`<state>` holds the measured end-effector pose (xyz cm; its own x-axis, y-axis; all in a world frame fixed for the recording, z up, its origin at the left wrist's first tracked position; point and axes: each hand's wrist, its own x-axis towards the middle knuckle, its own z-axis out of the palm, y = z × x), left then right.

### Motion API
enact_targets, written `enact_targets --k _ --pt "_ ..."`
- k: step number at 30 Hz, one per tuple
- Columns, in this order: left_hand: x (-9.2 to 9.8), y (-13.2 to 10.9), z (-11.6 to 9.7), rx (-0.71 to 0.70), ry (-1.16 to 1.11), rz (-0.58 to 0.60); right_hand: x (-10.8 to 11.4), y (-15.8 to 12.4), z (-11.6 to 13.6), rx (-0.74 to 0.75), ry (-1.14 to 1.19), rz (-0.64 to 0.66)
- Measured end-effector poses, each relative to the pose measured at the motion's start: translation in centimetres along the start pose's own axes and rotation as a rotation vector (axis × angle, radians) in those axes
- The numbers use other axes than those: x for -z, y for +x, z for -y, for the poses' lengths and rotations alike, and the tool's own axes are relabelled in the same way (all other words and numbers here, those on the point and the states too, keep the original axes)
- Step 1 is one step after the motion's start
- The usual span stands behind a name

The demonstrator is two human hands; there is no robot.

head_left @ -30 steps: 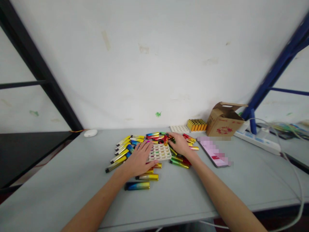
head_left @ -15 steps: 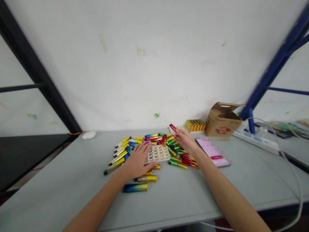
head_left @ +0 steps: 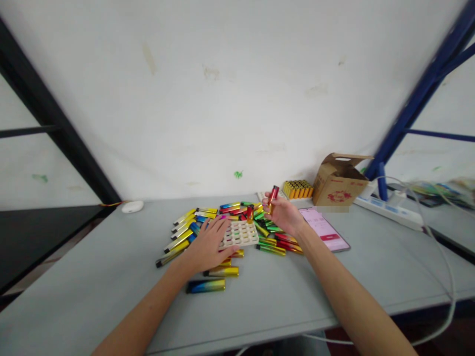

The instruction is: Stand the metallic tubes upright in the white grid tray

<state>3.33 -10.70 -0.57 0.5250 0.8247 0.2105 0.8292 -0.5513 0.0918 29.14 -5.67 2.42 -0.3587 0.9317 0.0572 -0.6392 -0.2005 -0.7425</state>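
Left hand (head_left: 208,245) against tray (head_left: 243,233), tube (head_left: 273,193) in right hand (head_left: 287,214)

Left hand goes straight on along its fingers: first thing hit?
Left hand would probably meet a shiny red-and-gold cylinder lying just ahead on the grey table; depth is unclear, so it might pass above.
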Motion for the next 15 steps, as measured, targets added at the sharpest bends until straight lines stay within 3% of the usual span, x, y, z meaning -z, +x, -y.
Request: enact_targets --k 5,15 --pt "0.0 0.0 0.0 -0.007 0.005 -0.017 0.0 -0.1 0.4 -0.04 -0.021 0.069" --pt "-0.4 0.0 0.2 0.004 0.034 -0.034 -0.8 0.1 -0.7 0.048 -0.093 -0.022"
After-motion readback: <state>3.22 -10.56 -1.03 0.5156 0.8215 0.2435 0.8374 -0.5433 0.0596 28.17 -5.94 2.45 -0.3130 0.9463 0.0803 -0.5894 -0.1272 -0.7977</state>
